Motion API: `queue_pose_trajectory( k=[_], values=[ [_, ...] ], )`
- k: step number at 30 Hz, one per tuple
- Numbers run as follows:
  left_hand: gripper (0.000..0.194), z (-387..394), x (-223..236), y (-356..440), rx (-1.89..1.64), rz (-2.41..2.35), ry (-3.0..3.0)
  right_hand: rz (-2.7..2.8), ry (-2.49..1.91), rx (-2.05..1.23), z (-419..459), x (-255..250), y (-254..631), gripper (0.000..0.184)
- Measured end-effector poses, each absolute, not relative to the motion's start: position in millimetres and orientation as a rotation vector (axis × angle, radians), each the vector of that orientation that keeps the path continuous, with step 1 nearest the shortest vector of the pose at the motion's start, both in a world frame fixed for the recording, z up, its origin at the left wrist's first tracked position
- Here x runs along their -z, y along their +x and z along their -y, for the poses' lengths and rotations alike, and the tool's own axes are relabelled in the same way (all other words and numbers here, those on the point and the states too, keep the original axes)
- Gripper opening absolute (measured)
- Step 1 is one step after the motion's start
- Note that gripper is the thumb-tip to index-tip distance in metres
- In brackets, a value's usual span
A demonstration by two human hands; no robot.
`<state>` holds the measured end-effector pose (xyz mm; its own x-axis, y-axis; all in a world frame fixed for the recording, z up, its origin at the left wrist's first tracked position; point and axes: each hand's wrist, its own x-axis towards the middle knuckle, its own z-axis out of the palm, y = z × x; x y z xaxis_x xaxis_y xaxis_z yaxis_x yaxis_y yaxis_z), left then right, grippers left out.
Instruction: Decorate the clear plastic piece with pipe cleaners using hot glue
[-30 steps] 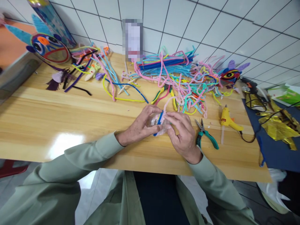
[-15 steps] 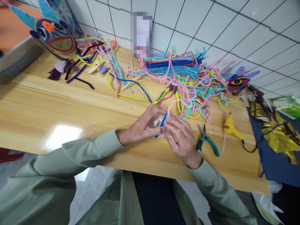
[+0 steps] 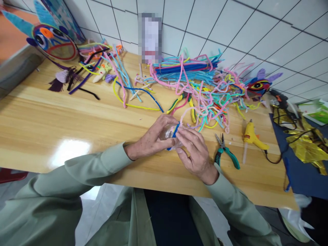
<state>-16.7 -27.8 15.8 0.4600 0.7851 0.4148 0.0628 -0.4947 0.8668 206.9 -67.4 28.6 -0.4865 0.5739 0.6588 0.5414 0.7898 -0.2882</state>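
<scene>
While the fingers of the left hand (image 3: 151, 139) and right hand (image 3: 194, 151) are clamped on the rounded, clear plastic piece (image 3: 168, 132) between them, uneven pressure could dent its wall and displace the fuzzy blue strip (image 3: 176, 128) beside the right fingers.

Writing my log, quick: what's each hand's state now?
Left hand: holding clear plastic piece with blue fuzzy strip.
Right hand: half-closed against it; grip can't be told.

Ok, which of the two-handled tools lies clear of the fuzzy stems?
The teal-and-black-handled pliers, on bare tabletop to the right of the right hand. The yellow-handled tool lies at the fuzzy stems, partly covered.
</scene>
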Motion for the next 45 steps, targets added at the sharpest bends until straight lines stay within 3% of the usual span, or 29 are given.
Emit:
queue_pose_trajectory(
  k=[22,29,35,45],
  values=[
    [0.042,31,-25,-18,-1.003,-0.784,1.837,2.041,-0.89,-0.095,66,-19,195,0.058],
    [0.052,30,-27,-16,-1.008,-0.778,1.852,2.02,-0.871,-0.104,67,-20,194,0.058],
    [0.036,32,-24,-17,-1.011,-0.808,1.813,2.026,-0.897,-0.091,69,-21,191,0.056],
    [0.041,32,-24,-16,-1.026,-0.788,1.805,1.973,-0.958,-0.113,74,-15,191,0.081]
  ],
)
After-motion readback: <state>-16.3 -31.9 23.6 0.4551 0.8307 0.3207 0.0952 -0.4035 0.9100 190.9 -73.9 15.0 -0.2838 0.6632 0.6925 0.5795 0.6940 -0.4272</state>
